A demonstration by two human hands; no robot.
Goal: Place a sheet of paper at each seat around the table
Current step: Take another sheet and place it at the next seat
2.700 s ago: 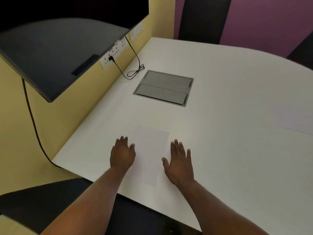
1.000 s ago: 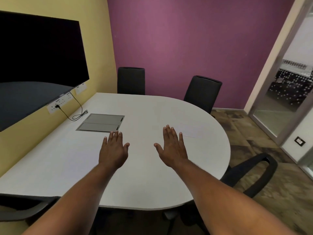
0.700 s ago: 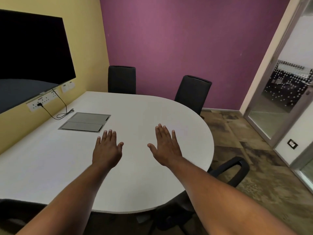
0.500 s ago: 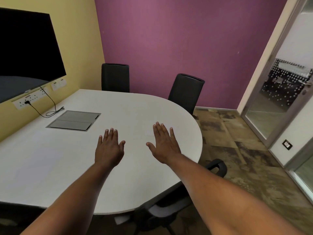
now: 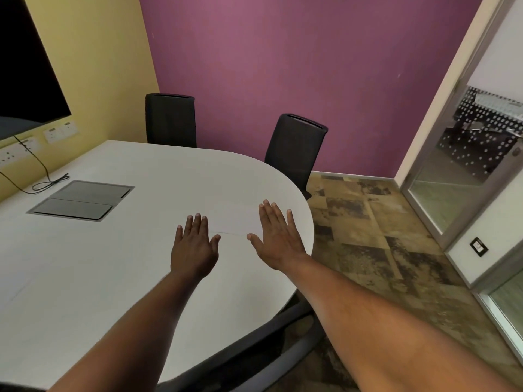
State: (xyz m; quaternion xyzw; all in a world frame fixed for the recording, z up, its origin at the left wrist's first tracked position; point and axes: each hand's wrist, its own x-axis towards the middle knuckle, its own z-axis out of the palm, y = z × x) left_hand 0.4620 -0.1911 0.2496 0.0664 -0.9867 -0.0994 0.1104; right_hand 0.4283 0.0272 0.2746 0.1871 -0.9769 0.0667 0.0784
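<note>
- A white sheet of paper (image 5: 235, 220) lies flat on the white rounded tabletop (image 5: 119, 267), near its curved right edge; it is faint against the surface, and only its near edge shows as a thin line between the two hands.
- A second pale sheet (image 5: 19, 281) seems to lie by the tabletop's left edge — its outline is too faint to be sure.
- The left hand (image 5: 195, 247) is stretched out palm down above the tabletop, fingers spread and straight, holding nothing; its fingertips reach the near edge of the white sheet, though whether they touch it cannot be told.
- The right hand (image 5: 276, 239) is likewise flat and spread, empty, over the right end of the sheet and close to the tabletop's curved edge.
- A grey metal cable hatch (image 5: 82, 200) with two flaps is set into the tabletop towards its left side, well apart from the hands.
- A black power cord (image 5: 42, 176) runs from the white wall sockets (image 5: 17, 151) down to a loop on the tabletop beside the hatch.
- A dark wall screen (image 5: 25, 66) hangs on the yellow wall at the left.
- Two black high-backed chairs stand at the tabletop's far edge before the purple wall — one (image 5: 170, 120) near the far corner, the other (image 5: 295, 148) at the curve.
- Part of a black armchair (image 5: 254, 360) shows under the near right edge.
- A glass door (image 5: 464, 165) stands at the right.
</note>
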